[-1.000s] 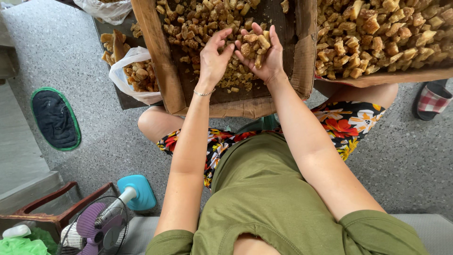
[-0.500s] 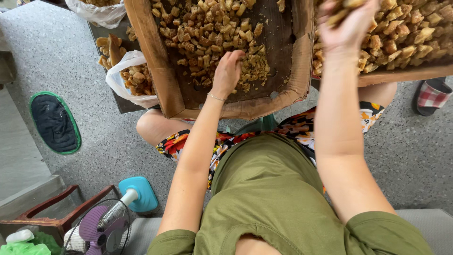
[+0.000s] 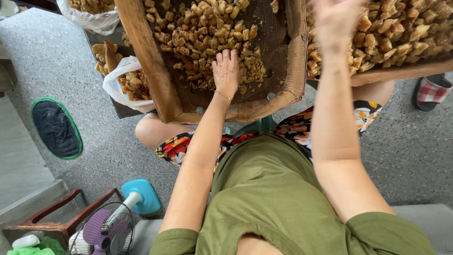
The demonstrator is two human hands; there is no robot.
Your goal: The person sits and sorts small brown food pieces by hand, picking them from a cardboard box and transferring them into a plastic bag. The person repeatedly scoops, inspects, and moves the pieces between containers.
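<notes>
On the speckled floor point(image 3: 71, 61), I'd keep my left hand point(image 3: 227, 71) flat, fingers spread on the chunks point(image 3: 198, 33), right hand point(image 3: 337, 21) blurred, grip untellable.

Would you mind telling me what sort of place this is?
Probably a home or small workshop floor for sorting food by hand: cardboard trays of golden-brown chunks, speckled concrete floor, and a small electric fan.

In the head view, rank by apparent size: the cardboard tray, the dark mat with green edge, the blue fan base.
1. cardboard tray
2. dark mat
3. blue fan base, though it sits nearer the camera.
</notes>
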